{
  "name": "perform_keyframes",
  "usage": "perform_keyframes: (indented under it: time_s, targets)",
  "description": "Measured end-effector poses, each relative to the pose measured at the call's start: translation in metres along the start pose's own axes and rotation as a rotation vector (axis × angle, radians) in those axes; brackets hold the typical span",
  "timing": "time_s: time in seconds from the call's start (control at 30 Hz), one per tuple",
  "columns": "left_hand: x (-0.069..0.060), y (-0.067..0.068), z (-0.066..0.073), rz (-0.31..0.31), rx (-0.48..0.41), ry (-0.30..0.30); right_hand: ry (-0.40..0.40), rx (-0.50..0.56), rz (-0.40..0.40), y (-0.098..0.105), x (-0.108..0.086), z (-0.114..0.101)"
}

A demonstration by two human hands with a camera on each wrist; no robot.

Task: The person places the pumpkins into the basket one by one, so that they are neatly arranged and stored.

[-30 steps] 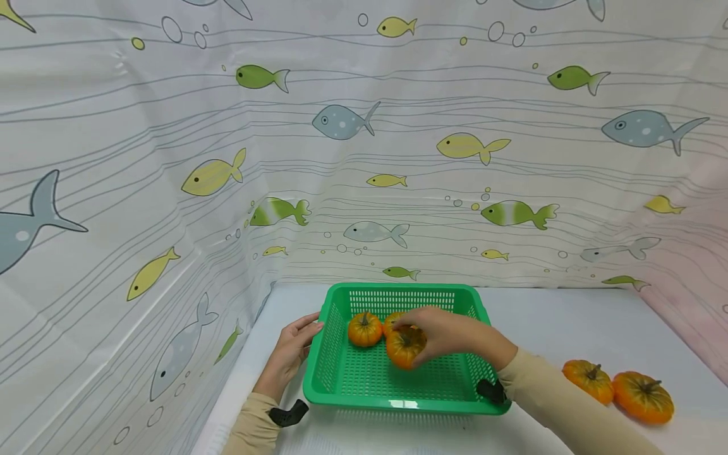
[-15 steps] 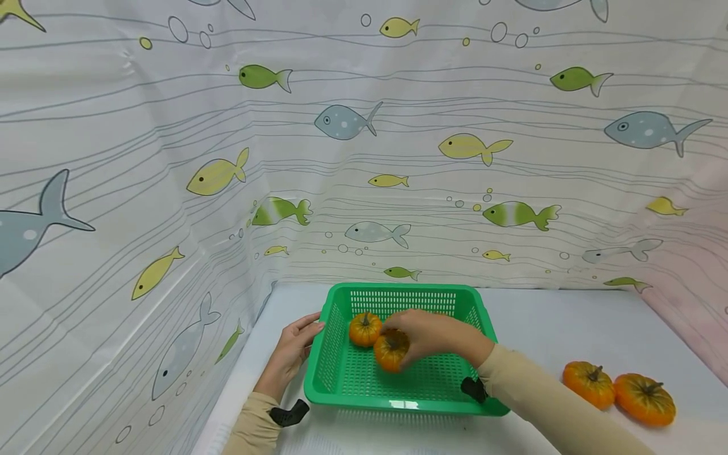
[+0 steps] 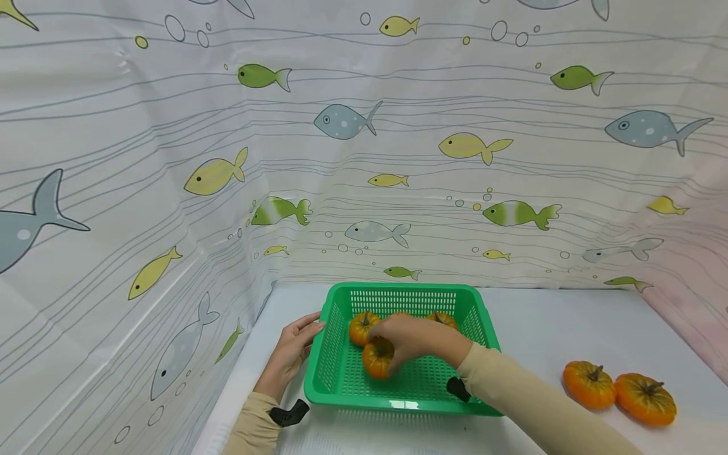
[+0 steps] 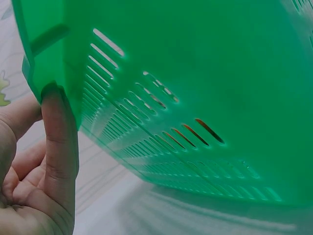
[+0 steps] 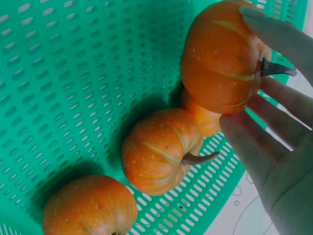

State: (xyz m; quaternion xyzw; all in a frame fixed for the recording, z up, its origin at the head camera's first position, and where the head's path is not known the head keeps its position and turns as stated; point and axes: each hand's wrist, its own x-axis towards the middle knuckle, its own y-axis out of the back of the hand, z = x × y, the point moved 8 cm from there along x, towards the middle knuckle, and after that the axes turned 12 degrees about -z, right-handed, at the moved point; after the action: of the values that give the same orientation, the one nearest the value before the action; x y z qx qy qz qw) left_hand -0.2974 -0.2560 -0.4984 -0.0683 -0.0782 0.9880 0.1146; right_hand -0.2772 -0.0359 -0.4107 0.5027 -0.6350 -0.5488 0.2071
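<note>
Work looks more than half done, as I judge; in R wrist view, three pumpkins sit in green basket [image 3: 341, 399], i.e. lower pumpkin [image 5: 90, 208], middle pumpkin [image 5: 159, 149] and partly covered pumpkin [image 5: 201, 117]; fourth, the held pumpkin [image 3: 377, 361], is inside basket walls too, w/ thumb and fingers of right hand [image 3: 405, 338] spread around its stem side, so release is not yet done; two pcs remain outside on white table [image 3: 546, 328], to the right: inner pumpkin [image 3: 588, 387] and outer pumpkin [image 3: 647, 401]; left hand [image 3: 291, 351] pinches basket rim at left side, prob. to steady it; hard to make out: whether held pumpkin touches basket floor, I can't tell; head view shows only two of the resting three, third is prob. behind right hand; L wrist view gives mostly basket wall, w/ orange bits thru slots; lower pumpkin is cut off by frame edge in R wrist view.
</note>
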Motion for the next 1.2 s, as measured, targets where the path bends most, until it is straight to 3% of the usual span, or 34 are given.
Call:
perform_keyframes:
  time_s: [0.33, 1.2]
  targets:
    - [0.0, 0.0, -0.002, 0.004, 0.004, 0.017, -0.048, -0.056, -0.044, -0.011, 0.014, 0.0]
    - [0.001, 0.001, -0.001, -0.003, 0.01, 0.011, -0.04, -0.056, -0.017, -0.018, 0.024, -0.002]
